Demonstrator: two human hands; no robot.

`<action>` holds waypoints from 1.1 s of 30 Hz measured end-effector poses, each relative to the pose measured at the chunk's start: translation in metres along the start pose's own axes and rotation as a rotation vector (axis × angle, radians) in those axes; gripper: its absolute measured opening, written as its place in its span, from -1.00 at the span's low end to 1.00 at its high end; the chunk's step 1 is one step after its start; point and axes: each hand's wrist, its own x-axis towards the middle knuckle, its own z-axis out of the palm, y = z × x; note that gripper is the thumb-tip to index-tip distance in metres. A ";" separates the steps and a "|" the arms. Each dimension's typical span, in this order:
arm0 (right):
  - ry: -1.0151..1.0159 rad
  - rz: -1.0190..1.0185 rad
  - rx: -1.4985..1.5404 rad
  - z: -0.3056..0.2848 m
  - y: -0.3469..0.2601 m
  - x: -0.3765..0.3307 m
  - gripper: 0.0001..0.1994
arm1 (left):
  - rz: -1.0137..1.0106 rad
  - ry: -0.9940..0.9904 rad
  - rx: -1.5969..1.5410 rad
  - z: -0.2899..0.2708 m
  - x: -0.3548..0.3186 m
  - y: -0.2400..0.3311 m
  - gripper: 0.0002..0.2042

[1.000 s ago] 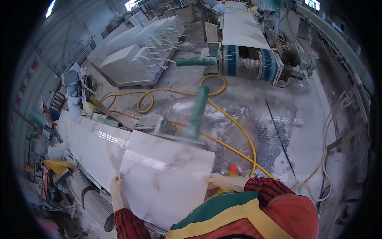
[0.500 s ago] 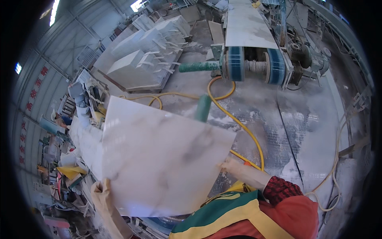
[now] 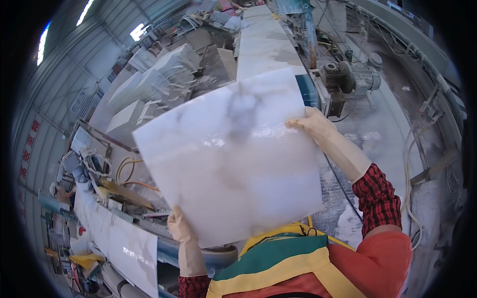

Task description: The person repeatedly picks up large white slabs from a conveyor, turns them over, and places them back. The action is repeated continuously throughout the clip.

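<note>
A large square white marble tile (image 3: 233, 159) with grey veins and a wet sheen is held up in front of me, tilted. My left hand (image 3: 180, 226), in a cream rubber glove, grips its lower left edge. At the tile's right edge, near the upper corner, my right hand (image 3: 314, 125) is closed in a similar glove, with the thumb on the face and the other fingers hidden behind. The tile's far edge overlaps the near end of a conveyor (image 3: 268, 44) in view; I cannot tell whether they touch.
Another marble slab (image 3: 130, 254) lies at the lower left. Stacked pale slabs (image 3: 144, 82) stand on the far left, with a yellow hose (image 3: 128, 169) on the floor nearer me. An electric motor (image 3: 365, 79) sits right of the conveyor. A person (image 3: 62, 192) is at the far left.
The tile has turned and moved up and right toward the conveyor. My right hand has risen along with it. The slab at lower left is now more exposed, and the view has shifted.
</note>
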 end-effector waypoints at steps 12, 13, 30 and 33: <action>0.196 -0.249 -0.589 -0.128 0.255 0.164 -0.62 | -0.280 -0.334 0.613 0.218 0.079 -0.089 -0.39; 0.128 -0.158 -0.846 -0.102 0.216 0.166 -0.56 | -0.302 -0.324 0.659 0.221 0.089 -0.096 -0.37; 0.422 0.133 -0.869 -0.160 0.215 0.265 -0.45 | -0.189 -0.762 0.798 0.405 0.203 -0.083 -0.32; 0.427 0.131 -0.703 -0.180 0.234 0.256 -0.38 | -0.225 -0.754 0.810 0.417 0.201 -0.073 -0.32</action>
